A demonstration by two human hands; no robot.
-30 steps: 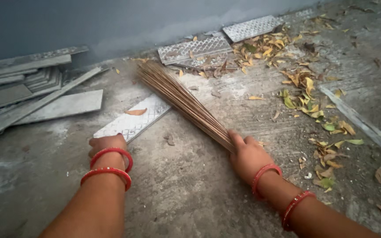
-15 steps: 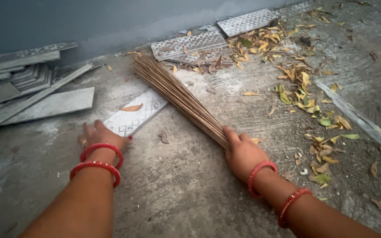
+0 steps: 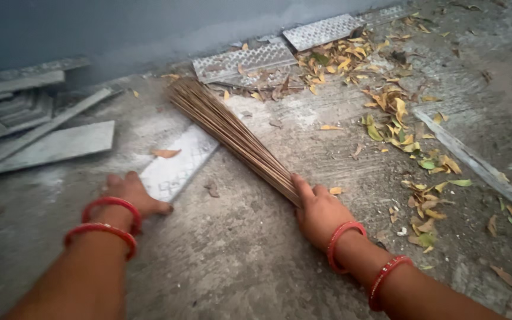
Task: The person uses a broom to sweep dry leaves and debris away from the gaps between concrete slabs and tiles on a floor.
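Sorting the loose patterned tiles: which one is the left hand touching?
The pale tile under the broom, a dry leaf on it; the others lie by the wall.

Dry leaves (image 3: 398, 127) strewn over concrete — grey slabs (image 3: 28, 127) stacked by the wall (image 3: 120, 24).

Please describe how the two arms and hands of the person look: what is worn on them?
Both forearms are bare, without sleeves. The left hand has two red bangles at the wrist, with small pale studs. The right hand also has two red bangles, spaced further apart. No gloves.
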